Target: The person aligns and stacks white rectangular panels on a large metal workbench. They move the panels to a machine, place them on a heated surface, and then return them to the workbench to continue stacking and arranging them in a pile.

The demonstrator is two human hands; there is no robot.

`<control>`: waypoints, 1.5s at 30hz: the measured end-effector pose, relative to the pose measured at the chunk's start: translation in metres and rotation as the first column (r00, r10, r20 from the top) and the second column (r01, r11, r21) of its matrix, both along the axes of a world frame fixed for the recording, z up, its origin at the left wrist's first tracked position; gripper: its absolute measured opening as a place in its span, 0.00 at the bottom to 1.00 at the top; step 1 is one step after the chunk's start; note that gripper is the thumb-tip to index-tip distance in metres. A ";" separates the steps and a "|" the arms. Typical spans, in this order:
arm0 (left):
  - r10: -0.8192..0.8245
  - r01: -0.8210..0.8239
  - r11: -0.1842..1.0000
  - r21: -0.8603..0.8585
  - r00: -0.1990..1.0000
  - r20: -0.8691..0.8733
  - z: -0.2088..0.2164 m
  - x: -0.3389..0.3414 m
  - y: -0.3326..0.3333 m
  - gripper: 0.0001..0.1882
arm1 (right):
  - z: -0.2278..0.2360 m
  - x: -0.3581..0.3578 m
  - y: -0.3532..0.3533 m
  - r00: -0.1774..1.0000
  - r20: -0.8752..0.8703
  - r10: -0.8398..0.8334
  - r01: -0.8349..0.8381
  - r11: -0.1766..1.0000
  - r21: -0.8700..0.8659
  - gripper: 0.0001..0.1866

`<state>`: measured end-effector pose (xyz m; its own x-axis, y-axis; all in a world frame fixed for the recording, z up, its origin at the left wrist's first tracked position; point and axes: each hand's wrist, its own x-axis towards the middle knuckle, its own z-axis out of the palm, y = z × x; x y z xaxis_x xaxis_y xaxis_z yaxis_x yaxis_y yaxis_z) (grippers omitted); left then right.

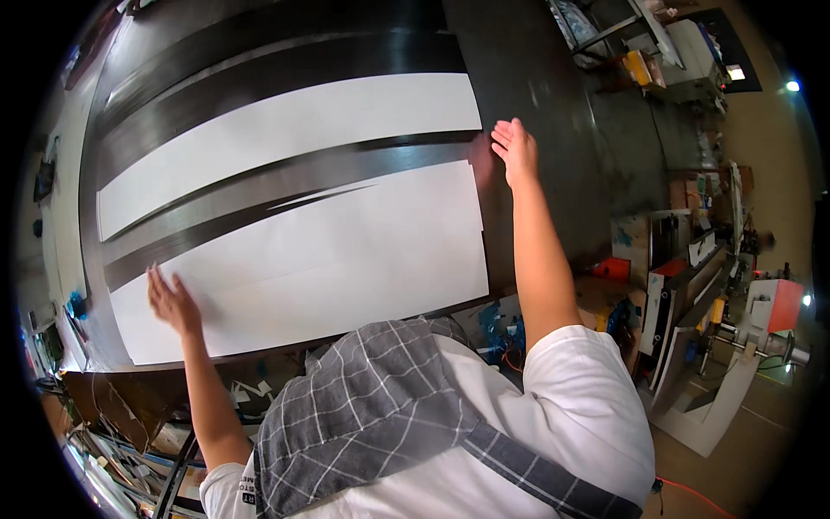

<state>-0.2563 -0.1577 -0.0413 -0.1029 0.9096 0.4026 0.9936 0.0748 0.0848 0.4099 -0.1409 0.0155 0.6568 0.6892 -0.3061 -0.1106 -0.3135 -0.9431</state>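
The near sheets [346,251] lie flat on the dark table [566,138], right in front of the person, their right edges slightly stepped (so more than one is there). Beyond them, across a dark gap, the far strip [294,138] lies roughly parallel, white too and much narrower. Both bend in a curve toward the left, as the wide lens draws them.

The left hand [175,303] is over the left end of the near sheets, fingers spread and grasping nothing; whether it presses on the surface I cannot tell. The right hand [517,154] is over the bare table just beyond the right ends of the sheets and the strip, its fingers extended and its palm free.

Closer to the body, a grey checked apron [354,406] covers part of a white shirt [579,389]. White scraps [251,391] lie below the table edge at left. Farther right are a red bin [612,269] and a pale machine with a red end [782,305]; a yellow box [644,69] sits at upper right.
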 end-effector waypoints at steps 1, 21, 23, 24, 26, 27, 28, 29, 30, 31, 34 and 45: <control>-0.114 0.113 0.993 0.045 0.993 0.042 0.006 0.023 0.016 0.24 | 0.001 0.004 0.014 0.999 -0.038 0.024 -0.025 0.999 -0.025 0.27; -0.357 0.411 0.883 -0.227 0.902 0.245 0.073 0.223 0.081 0.41 | 0.115 0.003 0.025 0.865 -0.047 0.499 -0.494 0.865 0.090 0.16; -0.362 0.396 0.907 -0.146 0.907 0.212 0.075 0.214 0.080 0.37 | 0.115 -0.007 0.007 0.911 -0.091 0.402 -0.402 0.915 0.023 0.18; -0.362 0.384 0.917 -0.111 0.916 0.174 0.075 0.207 0.079 0.34 | 0.110 -0.005 -0.004 0.911 -0.114 0.397 -0.401 0.916 -0.013 0.19; -0.365 0.373 0.927 -0.030 0.918 0.155 0.071 0.193 0.078 0.24 | 0.095 -0.010 -0.027 0.912 -0.163 0.377 -0.390 0.919 -0.051 0.19; -0.393 0.398 0.917 -0.010 0.911 0.126 0.071 0.188 0.071 0.22 | 0.083 -0.006 -0.040 0.902 -0.193 0.386 -0.409 0.908 -0.092 0.18; -0.426 0.427 0.904 0.010 0.900 0.093 0.073 0.182 0.062 0.20 | 0.072 -0.005 -0.053 0.885 -0.229 0.406 -0.440 0.889 -0.125 0.17; -0.438 0.439 0.898 0.014 0.893 0.104 0.067 0.177 0.047 0.24 | 0.059 -0.004 -0.069 0.855 -0.272 0.442 -0.490 0.859 -0.146 0.15; -0.442 0.446 0.895 -0.012 0.888 0.125 0.068 0.171 0.025 0.23 | 0.047 0.001 -0.085 0.814 -0.321 0.484 -0.555 0.811 -0.187 0.13; -0.430 0.438 0.899 -0.028 0.892 0.136 0.064 0.165 -0.003 0.22 | 0.031 0.004 -0.102 0.795 -0.341 0.502 -0.589 0.773 -0.235 0.11; -0.409 0.430 0.891 -0.148 0.900 0.154 0.058 0.150 -0.080 0.21 | 0.001 0.008 -0.149 0.768 -0.409 0.493 -0.629 0.698 -0.342 0.08; -0.324 0.473 0.782 -0.407 0.865 0.383 0.081 0.128 -0.152 0.31 | 0.031 -0.022 -0.148 0.525 -0.205 0.826 -0.611 0.198 -0.767 0.13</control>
